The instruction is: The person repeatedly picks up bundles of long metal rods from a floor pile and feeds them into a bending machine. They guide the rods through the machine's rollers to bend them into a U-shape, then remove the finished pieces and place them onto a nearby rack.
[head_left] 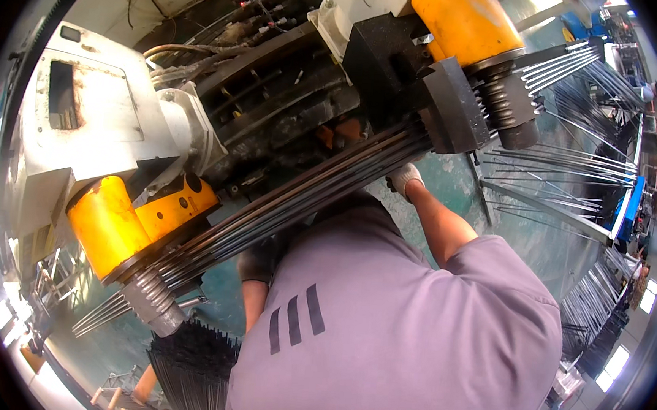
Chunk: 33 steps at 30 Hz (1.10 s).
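Note:
A bundle of long dark metal rods [308,187] runs slantwise across the machine, from the lower left up to a dark clamp block [457,107] at the upper right. Close below the rods' right part is my right hand [404,178], in a white glove with a dark palm; its fingers are mostly hidden. My left hand [257,262], in a dark glove, is beside the underside of the rods at the left. Shadow and the rods hide its fingers. Whether either hand touches the rods I cannot tell.
Yellow cylinders [110,228] with coarse threaded ends flank the rods, another yellow cylinder [467,24] at upper right. A white machine housing [95,112] stands left. Upright black rods [195,363] are bunched at lower left. Metal rods [567,168] rest on a frame at the right.

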Each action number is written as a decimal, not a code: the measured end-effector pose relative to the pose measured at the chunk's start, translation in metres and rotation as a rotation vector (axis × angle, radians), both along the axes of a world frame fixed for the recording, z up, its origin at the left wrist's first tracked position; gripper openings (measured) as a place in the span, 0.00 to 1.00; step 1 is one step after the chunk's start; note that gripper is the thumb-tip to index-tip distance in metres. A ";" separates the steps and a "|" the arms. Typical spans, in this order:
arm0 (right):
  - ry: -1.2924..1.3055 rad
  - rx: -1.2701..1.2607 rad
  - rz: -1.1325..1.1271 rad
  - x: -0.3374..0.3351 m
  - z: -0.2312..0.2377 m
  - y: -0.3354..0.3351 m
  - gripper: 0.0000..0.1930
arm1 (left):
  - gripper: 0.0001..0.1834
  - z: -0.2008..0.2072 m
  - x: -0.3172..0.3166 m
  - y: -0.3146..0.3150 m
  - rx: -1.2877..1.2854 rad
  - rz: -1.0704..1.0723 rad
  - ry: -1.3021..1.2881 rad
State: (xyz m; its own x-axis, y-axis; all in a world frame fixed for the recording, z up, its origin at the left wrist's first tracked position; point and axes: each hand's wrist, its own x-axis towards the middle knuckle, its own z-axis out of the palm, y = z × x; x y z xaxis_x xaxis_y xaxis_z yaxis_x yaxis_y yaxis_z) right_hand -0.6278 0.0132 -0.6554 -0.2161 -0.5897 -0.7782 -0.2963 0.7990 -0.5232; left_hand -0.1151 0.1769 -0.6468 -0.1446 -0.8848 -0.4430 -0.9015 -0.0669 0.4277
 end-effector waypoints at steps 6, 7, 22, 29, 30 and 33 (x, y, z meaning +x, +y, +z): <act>-0.068 -0.078 -0.070 0.030 0.043 0.000 0.11 | 0.21 0.036 -0.009 -0.018 0.124 0.644 0.626; -0.092 -0.073 -0.111 0.030 0.036 0.014 0.12 | 0.22 0.027 0.008 -0.023 0.146 0.827 0.815; -0.959 -0.812 -0.472 0.156 0.249 0.028 0.17 | 0.15 -0.022 0.155 0.042 0.084 0.965 1.386; -1.305 -0.800 -0.831 0.187 0.309 -0.037 0.16 | 0.16 0.097 0.163 0.027 -0.078 1.055 1.904; -1.331 -0.777 -0.902 0.191 0.311 -0.041 0.14 | 0.17 0.108 0.172 0.030 -0.162 1.074 1.859; -1.419 -0.807 -0.894 0.193 0.304 -0.045 0.12 | 0.17 0.140 0.201 0.037 -0.396 1.123 1.689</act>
